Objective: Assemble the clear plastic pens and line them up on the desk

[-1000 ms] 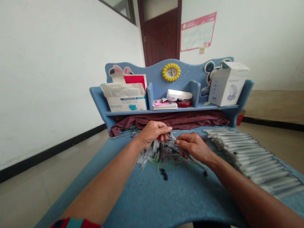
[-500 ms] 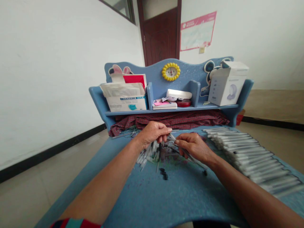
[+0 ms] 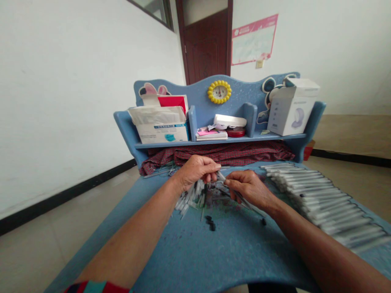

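Observation:
Over the middle of the blue desk, my left hand (image 3: 198, 171) pinches the far tips of some thin, pale pen tubes (image 3: 221, 176), thumb against fingers. My right hand (image 3: 252, 189) is closed around the same tubes, and their lower ends stick out under the palm toward me. How many tubes there are cannot be made out. Below my left hand lies a loose heap of clear pen parts (image 3: 186, 201). Several small black caps (image 3: 210, 224) rest nearer to me, and a black piece (image 3: 263, 222) lies below my right hand.
A long stack of whitish pens (image 3: 320, 199) covers the desk's right side. Behind my hands, a checked cloth (image 3: 220, 152) lies under the shelf (image 3: 226, 140), which holds a mask box (image 3: 163, 132), a white carton (image 3: 291, 110) and papers. The blue desk (image 3: 226, 256) curves in at its front.

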